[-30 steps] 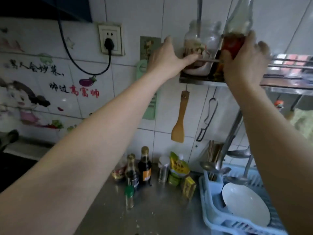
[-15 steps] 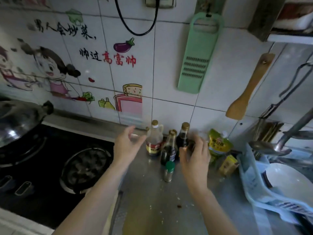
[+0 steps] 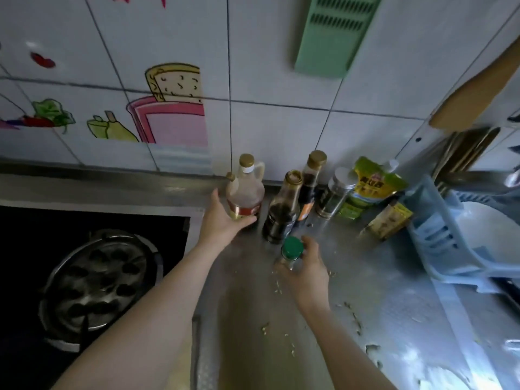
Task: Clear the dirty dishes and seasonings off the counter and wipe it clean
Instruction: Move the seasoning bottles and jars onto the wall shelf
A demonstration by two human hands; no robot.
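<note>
My left hand (image 3: 222,223) grips the base of a clear jug-shaped bottle (image 3: 245,190) with a gold cap and red label, standing by the wall. My right hand (image 3: 308,267) holds a small shaker jar with a green lid (image 3: 291,248) on the steel counter (image 3: 365,291). Between them stand two dark sauce bottles, the nearer (image 3: 282,212) and the farther (image 3: 311,181). A glass spice jar (image 3: 334,194), a green pouch (image 3: 371,184) and a small yellow box (image 3: 389,219) sit to the right. Food crumbs lie scattered on the counter.
A black gas hob with a burner (image 3: 101,285) lies left of the counter. A blue dish rack (image 3: 439,237) holding a white bowl (image 3: 489,235) stands at the right. On the tiled wall hang a green grater (image 3: 334,35) and a wooden spatula (image 3: 478,91).
Both hands came down from the high shelf to the counter. The view dropped toward the bottles. My left hand took hold of the clear bottle and my right took the green-lidded jar.
</note>
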